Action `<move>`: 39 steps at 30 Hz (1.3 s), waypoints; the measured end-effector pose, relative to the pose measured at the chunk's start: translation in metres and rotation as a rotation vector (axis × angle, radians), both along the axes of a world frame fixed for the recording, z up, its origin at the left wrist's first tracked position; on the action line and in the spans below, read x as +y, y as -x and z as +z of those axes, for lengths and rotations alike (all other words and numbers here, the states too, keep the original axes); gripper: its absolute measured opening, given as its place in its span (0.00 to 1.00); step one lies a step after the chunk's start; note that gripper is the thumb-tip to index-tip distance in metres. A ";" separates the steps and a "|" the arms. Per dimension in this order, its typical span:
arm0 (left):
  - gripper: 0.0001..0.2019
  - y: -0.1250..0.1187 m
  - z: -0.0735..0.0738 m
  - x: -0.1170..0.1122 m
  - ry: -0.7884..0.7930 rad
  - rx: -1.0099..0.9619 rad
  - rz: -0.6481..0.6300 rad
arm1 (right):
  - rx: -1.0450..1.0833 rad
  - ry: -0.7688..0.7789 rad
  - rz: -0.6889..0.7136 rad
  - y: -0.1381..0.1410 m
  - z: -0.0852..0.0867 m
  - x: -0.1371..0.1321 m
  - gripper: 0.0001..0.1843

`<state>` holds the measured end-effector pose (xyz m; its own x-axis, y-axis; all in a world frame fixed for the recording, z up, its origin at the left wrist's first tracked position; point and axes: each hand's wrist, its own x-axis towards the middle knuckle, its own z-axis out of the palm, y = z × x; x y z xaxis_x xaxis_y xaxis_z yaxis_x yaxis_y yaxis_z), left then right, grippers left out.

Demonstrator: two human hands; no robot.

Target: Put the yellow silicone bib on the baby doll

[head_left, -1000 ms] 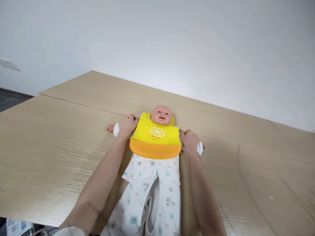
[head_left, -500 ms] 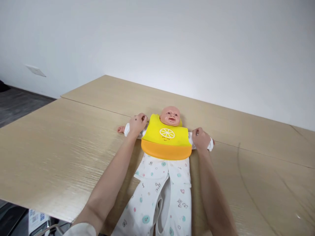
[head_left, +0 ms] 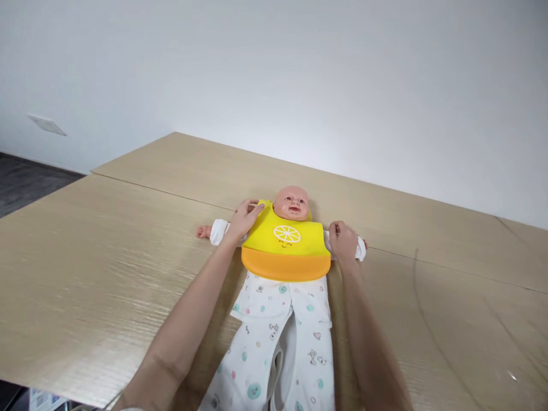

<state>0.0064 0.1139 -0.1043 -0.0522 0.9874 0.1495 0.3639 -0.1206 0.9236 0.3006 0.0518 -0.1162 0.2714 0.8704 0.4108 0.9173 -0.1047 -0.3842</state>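
Observation:
A baby doll (head_left: 291, 201) lies on its back, arms out to the sides, in a white printed outfit (head_left: 312, 331). Over its chest is a yellow bib (head_left: 261, 231) with an orange pocket (head_left: 286, 266) and a white citrus-slice print. My left hand (head_left: 244, 220) rests at the bib's upper left edge, thumb and fingers apart, the thumb touching the yellow part. On the other side, my right hand (head_left: 345, 242) is closed over the doll's sleeve beside the bib's right edge. Its curled fingers hide whatever they may grip.
The doll lies on a light wooden table (head_left: 128, 257) with a seam across it. Behind stands a white wall (head_left: 274, 85) bearing a flat plate (head_left: 47, 124) at left. Dark floor (head_left: 29, 182) shows past the table's left edge.
My left hand has uncurled and shifted from the doll's sleeve towards the bib, its thumb now on the bib's edge. My right hand stays curled beside the bib. The view has shifted slightly.

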 end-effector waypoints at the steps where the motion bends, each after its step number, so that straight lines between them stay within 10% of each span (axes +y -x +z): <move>1: 0.22 -0.003 0.000 0.000 0.051 -0.074 -0.015 | 0.077 0.030 0.055 0.005 0.005 0.000 0.18; 5: 0.29 -0.008 0.002 -0.002 0.149 -0.269 -0.127 | 0.337 0.233 0.316 0.022 0.024 0.000 0.24; 18: 0.18 -0.005 -0.007 0.009 0.029 0.024 -0.046 | 0.284 0.491 0.440 0.028 0.054 -0.012 0.23; 39: 0.15 -0.002 -0.014 0.018 0.045 0.192 -0.105 | 0.609 0.397 0.387 0.034 0.036 -0.004 0.24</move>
<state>0.0082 0.1315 -0.1187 0.0766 0.9918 0.1021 0.5209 -0.1271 0.8441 0.2663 0.0483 -0.0803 -0.0014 0.9976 -0.0692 0.5588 -0.0566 -0.8274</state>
